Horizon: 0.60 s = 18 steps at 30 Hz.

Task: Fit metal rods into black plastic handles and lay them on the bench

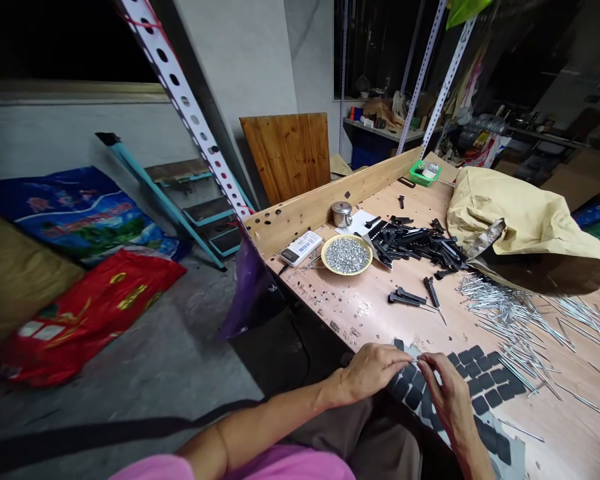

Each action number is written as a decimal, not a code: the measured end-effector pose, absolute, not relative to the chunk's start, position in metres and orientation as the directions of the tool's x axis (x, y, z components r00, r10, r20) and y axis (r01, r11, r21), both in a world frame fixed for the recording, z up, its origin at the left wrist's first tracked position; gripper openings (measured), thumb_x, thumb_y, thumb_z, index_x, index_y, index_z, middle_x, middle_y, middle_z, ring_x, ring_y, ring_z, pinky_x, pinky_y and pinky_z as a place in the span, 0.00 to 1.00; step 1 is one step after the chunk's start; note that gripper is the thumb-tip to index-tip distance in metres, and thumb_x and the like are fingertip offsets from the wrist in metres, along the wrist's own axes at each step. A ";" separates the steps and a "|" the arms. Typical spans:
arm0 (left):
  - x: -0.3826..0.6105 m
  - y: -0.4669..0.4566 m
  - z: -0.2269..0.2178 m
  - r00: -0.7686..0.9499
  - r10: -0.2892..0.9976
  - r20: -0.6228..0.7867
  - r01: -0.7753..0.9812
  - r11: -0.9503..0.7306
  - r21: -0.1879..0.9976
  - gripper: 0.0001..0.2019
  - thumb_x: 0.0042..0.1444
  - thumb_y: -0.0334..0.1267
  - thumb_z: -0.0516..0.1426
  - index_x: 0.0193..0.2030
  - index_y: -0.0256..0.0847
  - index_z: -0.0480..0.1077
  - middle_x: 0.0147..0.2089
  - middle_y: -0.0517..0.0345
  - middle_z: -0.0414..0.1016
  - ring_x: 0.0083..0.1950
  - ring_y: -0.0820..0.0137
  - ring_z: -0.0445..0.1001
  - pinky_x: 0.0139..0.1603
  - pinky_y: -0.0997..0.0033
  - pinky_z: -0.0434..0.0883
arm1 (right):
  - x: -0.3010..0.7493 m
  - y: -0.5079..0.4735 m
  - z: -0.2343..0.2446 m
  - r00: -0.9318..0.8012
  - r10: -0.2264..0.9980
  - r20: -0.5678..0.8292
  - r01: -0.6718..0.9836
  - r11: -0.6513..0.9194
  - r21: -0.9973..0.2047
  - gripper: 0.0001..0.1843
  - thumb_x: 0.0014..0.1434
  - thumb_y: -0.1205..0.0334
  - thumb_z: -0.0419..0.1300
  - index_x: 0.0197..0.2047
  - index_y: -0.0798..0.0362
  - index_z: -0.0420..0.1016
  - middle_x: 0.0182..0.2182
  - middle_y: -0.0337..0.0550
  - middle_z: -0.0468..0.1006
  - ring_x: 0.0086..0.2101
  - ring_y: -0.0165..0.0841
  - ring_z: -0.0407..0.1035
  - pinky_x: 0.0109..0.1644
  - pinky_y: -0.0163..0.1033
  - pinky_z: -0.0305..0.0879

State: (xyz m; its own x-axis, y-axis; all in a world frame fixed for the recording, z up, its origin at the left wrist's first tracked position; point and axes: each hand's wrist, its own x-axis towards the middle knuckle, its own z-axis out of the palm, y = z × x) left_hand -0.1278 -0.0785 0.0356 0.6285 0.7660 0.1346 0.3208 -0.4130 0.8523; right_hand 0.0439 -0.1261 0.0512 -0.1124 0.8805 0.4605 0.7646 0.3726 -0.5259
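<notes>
Left hand (373, 368) and right hand (446, 381) nearly meet, fingertips pinched on a small thin piece (415, 361), identity unclear. Piece lies between them above black pads (493, 398), long axis roughly left-right; neither hand clearly nearer. Metal rods (510, 313) lie far right of both.

Tabletop (460, 337): smooth, wood-toned, faintly glossy. Thin rods (503, 310): bright, polished-looking metal. Flat pads (493, 399): matt, rubber-like. Sack (515, 207): creased paper. Leaning board (291, 153): grained wood, lightly glossy. Stepladder rail (150, 183): smooth, painted.
</notes>
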 end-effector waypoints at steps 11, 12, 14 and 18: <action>-0.127 -0.083 0.032 0.674 0.693 0.256 0.273 -0.556 0.785 0.14 0.61 0.34 0.50 0.48 0.45 0.74 0.40 0.56 0.79 0.39 0.70 0.77 0.42 0.77 0.69 | 0.057 -0.131 0.035 -0.281 0.841 0.462 0.816 0.463 -0.347 0.13 0.65 0.60 0.45 0.33 0.50 0.68 0.25 0.41 0.70 0.26 0.31 0.66 0.30 0.35 0.63; -0.126 -0.084 0.031 0.677 0.686 0.266 0.282 -0.576 0.767 0.14 0.61 0.35 0.50 0.48 0.45 0.74 0.39 0.56 0.79 0.39 0.71 0.76 0.41 0.78 0.69 | 0.058 -0.132 0.033 -0.289 0.839 0.461 0.828 0.460 -0.319 0.14 0.65 0.61 0.45 0.32 0.50 0.68 0.25 0.41 0.69 0.26 0.31 0.65 0.30 0.36 0.62; -0.125 -0.086 0.030 0.679 0.678 0.281 0.309 -0.612 0.728 0.14 0.62 0.36 0.48 0.47 0.44 0.74 0.37 0.55 0.79 0.36 0.71 0.76 0.38 0.78 0.68 | 0.059 -0.132 0.029 -0.280 0.842 0.462 0.846 0.443 -0.295 0.16 0.65 0.60 0.45 0.29 0.50 0.68 0.23 0.40 0.67 0.25 0.31 0.63 0.30 0.35 0.60; -0.123 -0.088 0.028 0.703 0.643 0.303 0.359 -0.689 0.629 0.17 0.64 0.36 0.45 0.46 0.41 0.75 0.31 0.53 0.77 0.32 0.71 0.75 0.33 0.78 0.67 | 0.052 -0.131 0.025 -0.116 0.904 0.411 0.833 0.315 -0.456 0.25 0.65 0.50 0.42 0.19 0.50 0.62 0.16 0.37 0.62 0.19 0.28 0.58 0.25 0.34 0.56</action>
State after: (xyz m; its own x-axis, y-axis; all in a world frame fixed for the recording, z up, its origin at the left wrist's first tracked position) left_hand -0.1234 -0.0881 0.0282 0.7035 0.6431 0.3026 0.3593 -0.6892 0.6292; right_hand 0.0516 -0.1310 0.0248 -0.1164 0.9041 0.4113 0.8325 0.3146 -0.4559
